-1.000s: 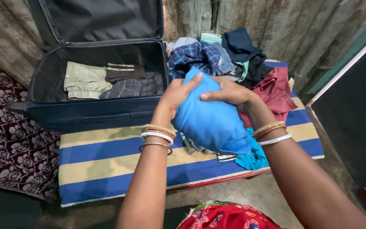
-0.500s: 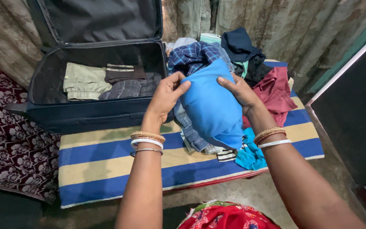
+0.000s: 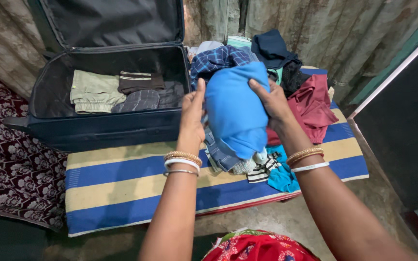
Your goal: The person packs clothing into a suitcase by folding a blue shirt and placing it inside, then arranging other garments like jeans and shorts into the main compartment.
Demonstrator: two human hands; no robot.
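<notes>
Head view: we lift blue garment, both hands' fingers pinching its sides; next, placing into suitcase beside folded clothes.

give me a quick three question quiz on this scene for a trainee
1. True or false: both hands grip the blue garment.
2. Where do the folded clothes lie?
A. on the striped mat
B. in the open suitcase
C. on the floor
3. Fill in: the loose pile of clothes lies to the ____ of the suitcase in the picture.

Key
1. True: the left hand holds one side and the right hand the other, with the garment lifted above the striped mat.
2. B
3. right
</notes>
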